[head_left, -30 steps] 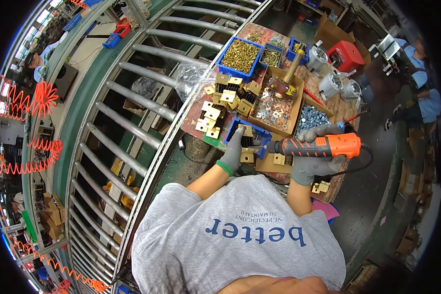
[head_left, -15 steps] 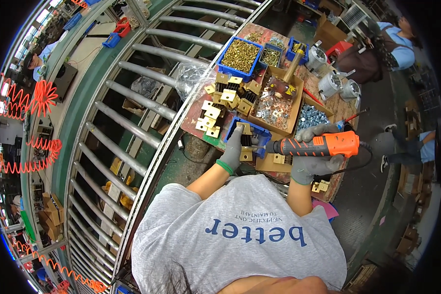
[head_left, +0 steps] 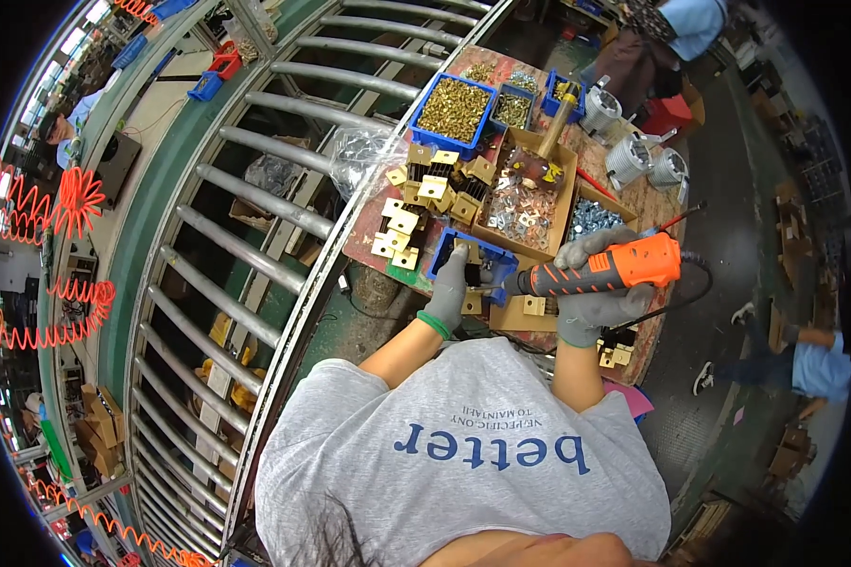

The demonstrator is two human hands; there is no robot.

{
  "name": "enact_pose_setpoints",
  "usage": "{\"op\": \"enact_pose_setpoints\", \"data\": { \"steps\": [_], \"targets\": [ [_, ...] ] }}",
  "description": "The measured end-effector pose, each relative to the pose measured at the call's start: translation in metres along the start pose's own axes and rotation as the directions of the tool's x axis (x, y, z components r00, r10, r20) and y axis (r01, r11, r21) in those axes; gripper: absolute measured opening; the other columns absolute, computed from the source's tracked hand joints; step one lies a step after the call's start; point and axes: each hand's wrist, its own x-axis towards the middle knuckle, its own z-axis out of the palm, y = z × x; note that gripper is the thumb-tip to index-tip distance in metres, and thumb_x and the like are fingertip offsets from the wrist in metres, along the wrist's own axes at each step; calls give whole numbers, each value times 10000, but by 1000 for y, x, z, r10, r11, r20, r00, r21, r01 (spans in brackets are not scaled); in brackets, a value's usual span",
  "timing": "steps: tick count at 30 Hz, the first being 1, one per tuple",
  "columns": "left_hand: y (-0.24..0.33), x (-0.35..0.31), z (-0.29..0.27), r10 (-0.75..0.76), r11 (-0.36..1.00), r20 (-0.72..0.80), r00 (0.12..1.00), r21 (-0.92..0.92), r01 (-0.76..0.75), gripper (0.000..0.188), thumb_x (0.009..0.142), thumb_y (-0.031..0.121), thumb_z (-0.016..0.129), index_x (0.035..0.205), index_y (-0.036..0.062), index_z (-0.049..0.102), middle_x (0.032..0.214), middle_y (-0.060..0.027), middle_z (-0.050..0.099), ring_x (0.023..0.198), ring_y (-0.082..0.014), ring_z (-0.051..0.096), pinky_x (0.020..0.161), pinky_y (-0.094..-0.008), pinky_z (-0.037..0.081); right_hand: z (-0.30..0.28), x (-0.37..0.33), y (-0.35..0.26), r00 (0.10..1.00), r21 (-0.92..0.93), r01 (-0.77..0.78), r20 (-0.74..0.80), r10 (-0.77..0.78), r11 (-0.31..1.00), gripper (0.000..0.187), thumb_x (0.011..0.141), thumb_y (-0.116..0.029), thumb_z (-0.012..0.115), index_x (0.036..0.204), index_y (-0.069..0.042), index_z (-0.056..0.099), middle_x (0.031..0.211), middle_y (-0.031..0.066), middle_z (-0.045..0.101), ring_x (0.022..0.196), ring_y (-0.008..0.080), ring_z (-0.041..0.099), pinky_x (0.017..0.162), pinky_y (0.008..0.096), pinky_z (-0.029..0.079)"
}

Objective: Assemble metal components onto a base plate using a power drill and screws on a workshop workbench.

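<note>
My left hand (head_left: 447,295), in a grey glove with a green cuff, is closed on a black block with brass-coloured plates (head_left: 473,303). The block is held over the near side of a small blue bin (head_left: 507,262). My right hand (head_left: 581,317), gloved too, wraps round an orange and black electric screwdriver (head_left: 600,272). The tool lies sideways with its tip pointing left at the block; whether it touches a screw is too small to tell. Left of the bin, several similar brass-plated blocks (head_left: 402,222) are piled up.
A cardboard box (head_left: 570,194) holds small metal pieces, with a yellow-handled hammer (head_left: 560,121) across it. Blue screws (head_left: 593,217) lie beside it. A blue bin (head_left: 492,106) of brass fasteners stands at the back, near the roller conveyor (head_left: 265,194). Metal cylinders (head_left: 627,163) stand right. People are beyond.
The view has shifted slightly. My hands keep nearly the same hold on the block and the screwdriver. In the background, people on the right have moved.
</note>
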Motion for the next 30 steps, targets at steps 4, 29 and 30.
{"op": "enact_pose_setpoints", "data": {
  "steps": [4, 29, 30],
  "targets": [
    [0, 6, -4, 35, 999, -15, 999, 27, -35, 429, 974, 441, 424, 1049, 52, 587, 818, -99, 661, 700, -201, 662, 659, -353, 579, -2, 0, 0, 998, -58, 32, -47, -34, 998, 707, 772, -588, 669, 1117, 8, 510, 905, 154, 643, 759, 256, 660, 664, 406, 553],
    [-7, 10, 11, 235, 919, 77, 969, 306, -247, 398, 953, 423, 486, 1050, 43, 553, 869, -66, 634, 748, -175, 641, 660, -340, 538, -13, -22, -82, 890, -214, 373, -193, -413, 903, 673, 774, -522, 683, 1177, -5, 528, 1029, 174, 646, 845, 314, 656, 727, 455, 543],
    [-11, 10, 17, 229, 885, 100, 968, 394, -250, 404, 927, 410, 525, 1127, 59, 547, 903, -101, 653, 801, -216, 653, 708, -362, 526, -11, -22, -92, 877, -227, 423, -140, -460, 877, 673, 786, -509, 666, 1213, -7, 532, 1047, 175, 649, 843, 305, 660, 731, 449, 547]
  ]
}}
